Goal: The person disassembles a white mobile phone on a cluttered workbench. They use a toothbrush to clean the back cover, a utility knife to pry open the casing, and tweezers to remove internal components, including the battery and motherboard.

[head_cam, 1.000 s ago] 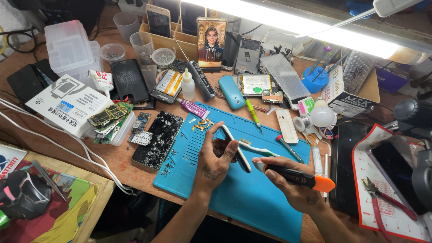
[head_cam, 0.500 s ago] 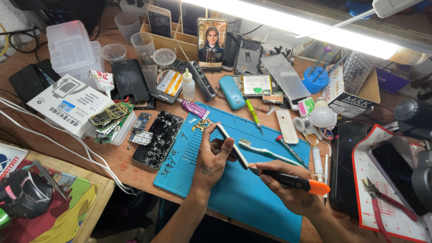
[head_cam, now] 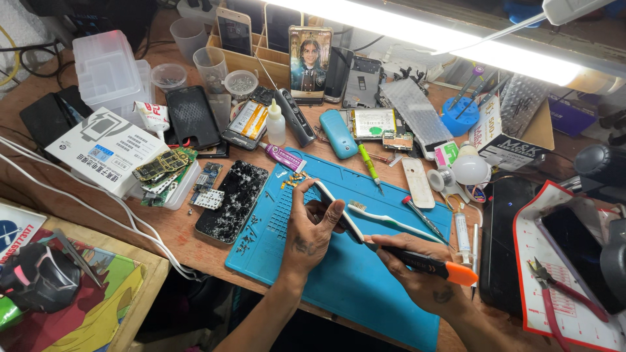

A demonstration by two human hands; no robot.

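The left hand [head_cam: 312,228] has been tipping the phone [head_cam: 339,212] more edge-on, its grip clamped on it above the blue mat [head_cam: 345,287]. The right hand [head_cam: 417,277] is gripping a screwdriver [head_cam: 424,261] at the phone's edge. A lamp [head_cam: 456,39] is lighting the cluttered wooden table [head_cam: 176,228].

On the work mat [head_cam: 365,287] the left hand [head_cam: 310,228] grips a phone [head_cam: 339,212] on edge; the right hand [head_cam: 417,274], right of it, sets a screwdriver [head_cam: 424,261] against it. A toothbrush [head_cam: 391,221] lies just behind; a cracked phone [head_cam: 233,201] lies left, off the mat.
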